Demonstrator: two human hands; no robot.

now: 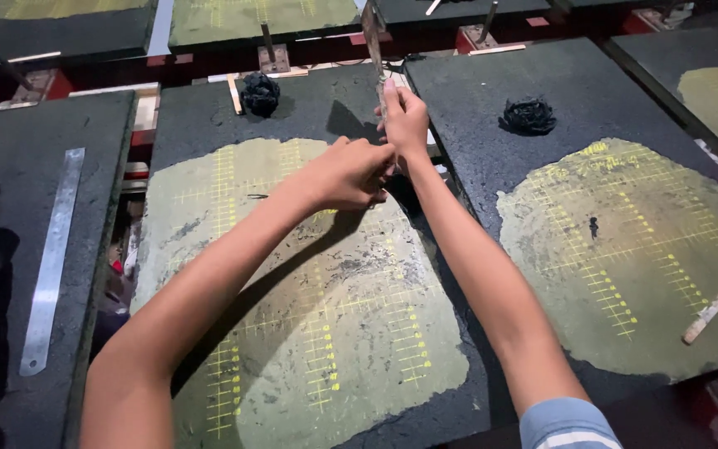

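Both my arms reach forward over a dark stone slab (201,116) with a worn greenish patch marked by yellow grid lines. My right hand (406,116) grips the lower end of a long thin metal strip (372,37) that stands nearly upright above the gap between two slabs. My left hand (351,173) is closed right beside it, fingertips pinched at the strip's bottom end; what it pinches is hidden by the fingers.
A second gridded slab (542,83) lies to the right with a black crumpled wad (528,115) and a small wooden stick (709,313). Another black wad (260,93) sits at the back. A long steel ruler (51,258) lies on the left slab.
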